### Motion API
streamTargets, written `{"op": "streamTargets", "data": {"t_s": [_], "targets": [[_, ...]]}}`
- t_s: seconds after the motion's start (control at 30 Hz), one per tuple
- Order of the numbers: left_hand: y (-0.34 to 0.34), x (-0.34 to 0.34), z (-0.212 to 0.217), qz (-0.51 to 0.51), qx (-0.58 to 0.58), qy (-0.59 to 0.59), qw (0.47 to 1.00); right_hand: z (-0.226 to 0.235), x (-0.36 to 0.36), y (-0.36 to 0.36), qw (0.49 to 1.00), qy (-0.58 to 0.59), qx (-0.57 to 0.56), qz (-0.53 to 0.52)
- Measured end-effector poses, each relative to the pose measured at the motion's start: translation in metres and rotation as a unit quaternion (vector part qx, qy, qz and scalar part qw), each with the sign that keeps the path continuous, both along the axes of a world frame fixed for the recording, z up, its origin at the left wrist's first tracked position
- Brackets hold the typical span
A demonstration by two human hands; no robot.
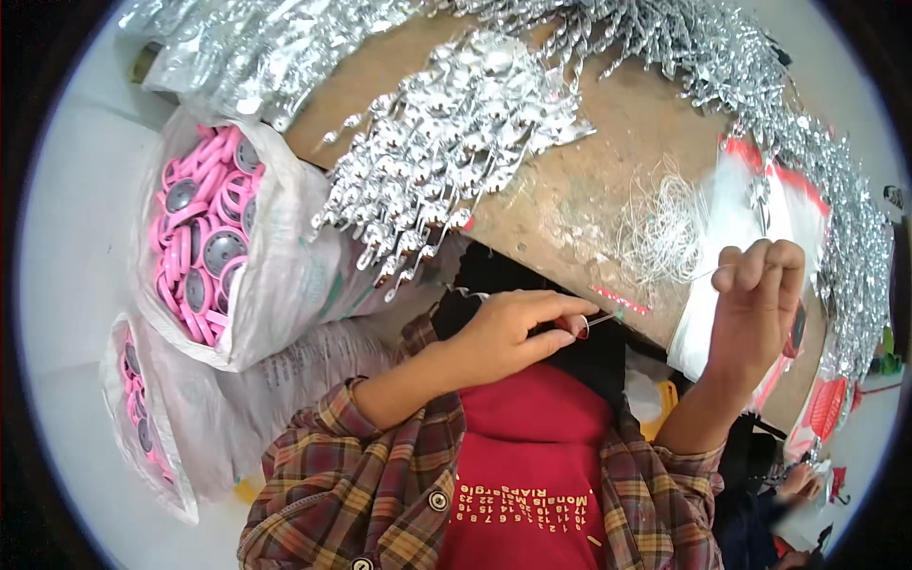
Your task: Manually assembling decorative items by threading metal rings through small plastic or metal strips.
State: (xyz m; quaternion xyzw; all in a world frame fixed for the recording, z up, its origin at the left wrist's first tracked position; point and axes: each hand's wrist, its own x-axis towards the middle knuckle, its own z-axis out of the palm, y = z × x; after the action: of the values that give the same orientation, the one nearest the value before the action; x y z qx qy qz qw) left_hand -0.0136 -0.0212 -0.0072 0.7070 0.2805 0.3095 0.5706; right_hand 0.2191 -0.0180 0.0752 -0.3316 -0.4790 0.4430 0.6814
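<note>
1. Nearest the camera, the person wore a red top (532, 456) with pale lettering under an open plaid shirt (380, 484); both forearms rose from the lower edge.
2. The left hand (513, 328) lay just above the chest, its fingers drawn narrow, the thumb and fingertips (568, 323) pinched on one end of a thin wire (608, 316).
3. The wire ran rightward and up from that pinch, across the table edge, towards the right hand (755, 304). The right hand was held higher, fingers curled closed, gripping the wire's other end near the knuckles; the wire was too fine to trace over its whole length.
4. Just beyond the hands stood a brown table (570, 190), on which a loose tangle of fine wire (665, 228) lay beside a white bag with red trim (731, 247).
5. Farther on, a heap of small silvery metal pieces (446, 152) rested on the table, with more along the far and right rim.
6. At the left, two open white sacks (285, 275) held pink rings with grey centres (204, 237).
</note>
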Motion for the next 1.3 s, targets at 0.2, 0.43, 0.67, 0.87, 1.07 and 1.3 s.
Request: {"op": "streamTargets", "data": {"t_s": [0.2, 0.43, 0.67, 0.87, 1.07, 1.3], "targets": [[0.016, -0.001, 0.022, 0.16, 0.152, 0.01, 0.975, -0.016, 0.02, 0.018, 0.997, 0.07, 0.029, -0.003], [0.104, -0.007, 0.092, 0.282, 0.284, 0.212, 0.891, -0.025, 0.017, 0.016, 0.993, -0.067, -0.045, -0.09], [0.183, -0.029, 0.047, 0.323, 0.385, 0.383, 0.775, -0.039, 0.061, 0.036, 0.93, -0.309, -0.086, -0.181], [0.126, -0.031, 0.073, 0.313, 0.491, 0.35, 0.734, -0.064, 0.149, 0.09, 0.786, -0.53, -0.021, -0.318], [0.037, -0.013, 0.057, 0.152, 0.387, 0.202, 0.887, -0.077, 0.205, 0.148, 0.487, -0.758, -0.152, -0.408], [0.011, -0.013, 0.034, 0.088, 0.21, 0.126, 0.966, -0.088, 0.242, 0.135, 0.661, -0.615, -0.286, -0.32]]}}
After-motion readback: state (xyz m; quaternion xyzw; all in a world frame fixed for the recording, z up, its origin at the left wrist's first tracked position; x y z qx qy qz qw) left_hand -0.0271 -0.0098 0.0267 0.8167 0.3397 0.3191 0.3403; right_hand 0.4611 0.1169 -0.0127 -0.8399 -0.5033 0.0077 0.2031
